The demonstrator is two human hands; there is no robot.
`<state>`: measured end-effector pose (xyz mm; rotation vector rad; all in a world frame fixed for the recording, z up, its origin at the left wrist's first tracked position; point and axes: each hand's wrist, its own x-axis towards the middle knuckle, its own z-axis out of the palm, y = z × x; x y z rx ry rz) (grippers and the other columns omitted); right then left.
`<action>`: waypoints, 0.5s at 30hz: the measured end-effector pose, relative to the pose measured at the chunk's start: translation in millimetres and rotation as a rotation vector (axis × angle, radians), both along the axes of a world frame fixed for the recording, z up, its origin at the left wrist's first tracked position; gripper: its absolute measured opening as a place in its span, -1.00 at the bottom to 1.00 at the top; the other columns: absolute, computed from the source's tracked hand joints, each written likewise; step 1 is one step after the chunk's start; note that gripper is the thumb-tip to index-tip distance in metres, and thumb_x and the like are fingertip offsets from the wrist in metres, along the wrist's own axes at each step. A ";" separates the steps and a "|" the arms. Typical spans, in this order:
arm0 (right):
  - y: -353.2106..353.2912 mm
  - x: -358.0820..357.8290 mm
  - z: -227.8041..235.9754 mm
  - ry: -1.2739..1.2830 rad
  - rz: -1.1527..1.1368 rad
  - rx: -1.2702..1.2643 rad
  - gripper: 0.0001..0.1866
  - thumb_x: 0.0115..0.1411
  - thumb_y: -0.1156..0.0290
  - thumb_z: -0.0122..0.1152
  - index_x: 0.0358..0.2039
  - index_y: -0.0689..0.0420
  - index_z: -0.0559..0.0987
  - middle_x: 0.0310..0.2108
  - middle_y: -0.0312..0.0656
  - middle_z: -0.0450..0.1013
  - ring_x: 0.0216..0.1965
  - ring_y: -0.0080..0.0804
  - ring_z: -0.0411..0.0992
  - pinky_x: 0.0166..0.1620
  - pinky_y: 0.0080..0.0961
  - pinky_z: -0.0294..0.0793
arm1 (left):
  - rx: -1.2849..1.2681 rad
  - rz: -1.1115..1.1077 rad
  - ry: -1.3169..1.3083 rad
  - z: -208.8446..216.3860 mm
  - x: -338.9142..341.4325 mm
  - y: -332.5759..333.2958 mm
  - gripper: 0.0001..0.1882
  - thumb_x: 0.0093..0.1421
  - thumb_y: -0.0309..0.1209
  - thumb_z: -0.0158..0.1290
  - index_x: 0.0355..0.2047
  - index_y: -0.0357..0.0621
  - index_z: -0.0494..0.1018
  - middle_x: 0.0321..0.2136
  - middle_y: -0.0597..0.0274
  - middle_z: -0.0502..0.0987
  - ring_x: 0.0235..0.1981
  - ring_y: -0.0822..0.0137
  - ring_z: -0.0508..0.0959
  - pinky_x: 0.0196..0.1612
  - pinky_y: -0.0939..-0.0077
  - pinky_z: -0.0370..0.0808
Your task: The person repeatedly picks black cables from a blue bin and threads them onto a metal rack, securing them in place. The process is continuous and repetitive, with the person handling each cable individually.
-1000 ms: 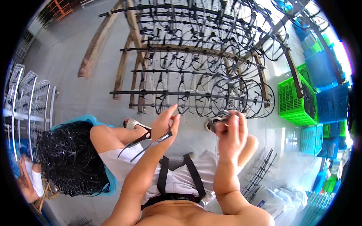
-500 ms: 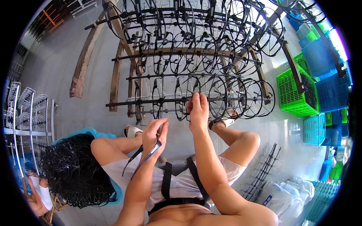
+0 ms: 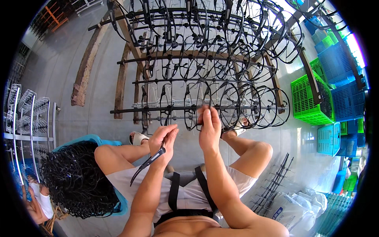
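My left hand [image 3: 162, 139] is closed round a curved black strip [image 3: 147, 162], shaped like a spectacle temple, whose thin end hangs down toward my wrist. Its fingertips point right, below a black rod [image 3: 181, 108]. My right hand [image 3: 210, 128] is raised to that rod, its thumb and fingers pinched together at the near side. What sits between those fingertips is hidden. Along the rod hang several thin black curved pieces [image 3: 188, 106], on both sides of my right hand.
More rods of black pieces fill the rack [image 3: 118, 94] ahead. At my left stands a blue basket [image 3: 125, 199] heaped with black strips [image 3: 79, 177]. Green crates [image 3: 310, 96] and blue crates [image 3: 347, 98] stack at right, beside bare rods [image 3: 272, 183] and a white bag [image 3: 296, 209]. Another person [image 3: 39, 201] sits far left.
My right hand has come slightly nearer to me, with its fingers still at the rod. Two strip ends dangled from my left hand before; one shows now.
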<state>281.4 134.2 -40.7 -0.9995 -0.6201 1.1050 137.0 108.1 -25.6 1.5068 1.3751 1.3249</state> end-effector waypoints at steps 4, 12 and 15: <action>-30.1 -3.2 -20.7 0.015 0.019 0.060 -0.67 0.28 0.45 -0.02 0.04 0.28 0.35 -0.21 -0.31 0.37 -0.22 -0.63 0.29 -0.09 -0.69 0.27 | -0.017 -0.018 0.005 5.9 2.0 4.5 -0.85 0.08 -0.57 0.16 -0.30 -0.27 0.53 -0.52 0.31 0.48 -0.53 0.56 0.40 -0.46 0.70 0.33; -36.0 -12.8 -15.9 0.071 -0.080 0.090 -0.64 0.15 0.62 0.14 0.00 0.25 0.43 -0.26 -0.31 0.42 -0.27 -0.65 0.35 -0.19 -0.70 0.37 | 0.034 0.004 -0.025 -3.6 5.7 7.5 -0.86 0.10 -0.52 0.15 -0.28 -0.22 0.54 -0.57 0.32 0.45 -0.60 0.57 0.33 -0.54 0.69 0.27; -33.8 -14.7 -9.8 0.171 -0.123 0.078 -0.68 0.13 0.63 0.17 -0.06 0.27 0.47 -0.30 -0.31 0.45 -0.31 -0.64 0.38 -0.20 -0.69 0.38 | 0.023 0.036 -0.073 -6.5 3.0 4.9 -0.86 0.10 -0.52 0.15 -0.29 -0.22 0.54 -0.56 0.32 0.45 -0.60 0.58 0.33 -0.55 0.70 0.27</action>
